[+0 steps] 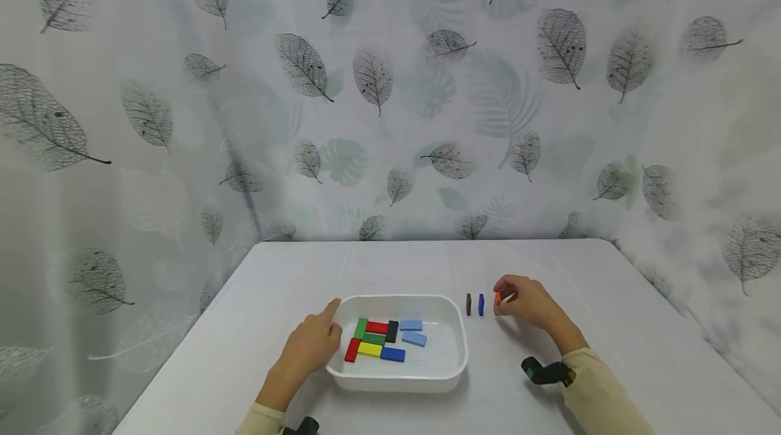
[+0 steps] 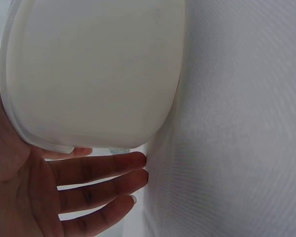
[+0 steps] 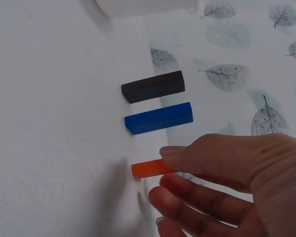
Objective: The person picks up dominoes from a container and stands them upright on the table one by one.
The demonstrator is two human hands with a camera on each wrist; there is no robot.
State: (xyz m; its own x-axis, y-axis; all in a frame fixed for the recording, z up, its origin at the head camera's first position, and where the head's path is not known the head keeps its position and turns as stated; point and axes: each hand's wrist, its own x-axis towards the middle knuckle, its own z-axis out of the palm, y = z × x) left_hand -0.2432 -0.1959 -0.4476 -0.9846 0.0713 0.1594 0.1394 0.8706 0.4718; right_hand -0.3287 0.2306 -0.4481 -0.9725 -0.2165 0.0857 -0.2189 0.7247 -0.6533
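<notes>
Right of centre in the head frame, the right hand (image 1: 529, 301) has its grip grasping an orange block (image 1: 497, 304), pinched between thumb and fingers. Just to its left stands a blue block (image 1: 481, 305), then a dark brown block (image 1: 468, 304); this pair lies between the orange block and a white plastic tray (image 1: 399, 383) in the lower centre.

In the tray's left half, a green, red, black and yellow cluster of blocks (image 1: 369, 349) sits together, with a darker blue piece at its lower right; two light blue blocks (image 1: 412, 332) lie to the right, apart from each other. The left hand (image 1: 312, 340) has its grip released, straight fingers resting against the tray's left side, index at the upper left corner.

The tray's raised rim surrounds the cluster. White bench (image 1: 647, 326) stretches right of the right hand to a slanting edge; its far edge meets a leaf-printed curtain (image 1: 390, 150) across the upper frame.
</notes>
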